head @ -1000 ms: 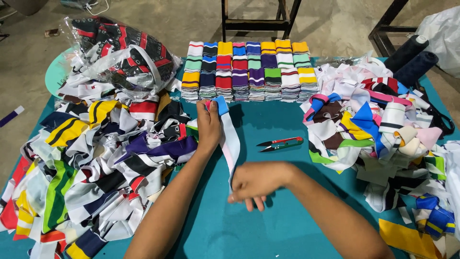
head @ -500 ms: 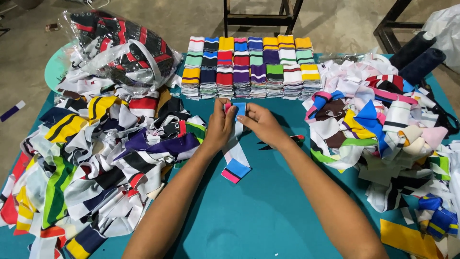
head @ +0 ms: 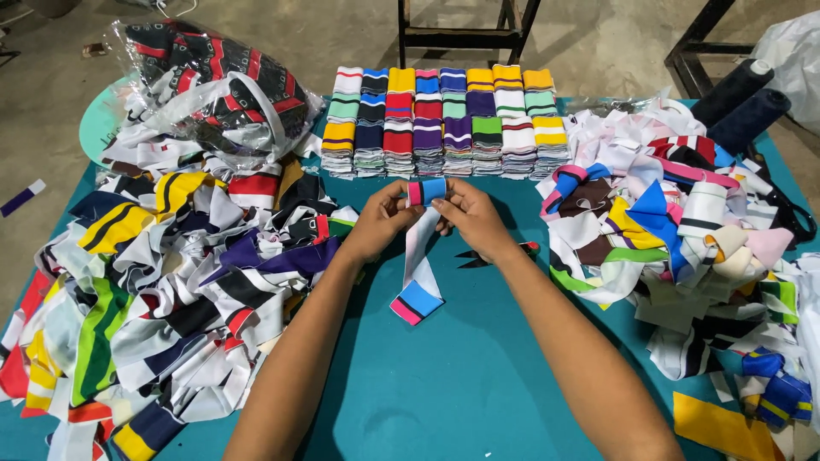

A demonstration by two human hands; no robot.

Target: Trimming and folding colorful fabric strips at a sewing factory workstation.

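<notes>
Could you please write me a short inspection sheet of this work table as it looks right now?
Surface: teal table, mostly covered.
Job's things: white strip with pink-blue ends, one end folded at the fingertips.
Clutter: loose heap left, loose heap right; folded stacks behind; bagged pieces; snips under the right wrist.
Grippers: left hand and right hand both pinch the strip.
Cables: nothing seen.
Surroundings: concrete floor, dark thread cones.
</notes>
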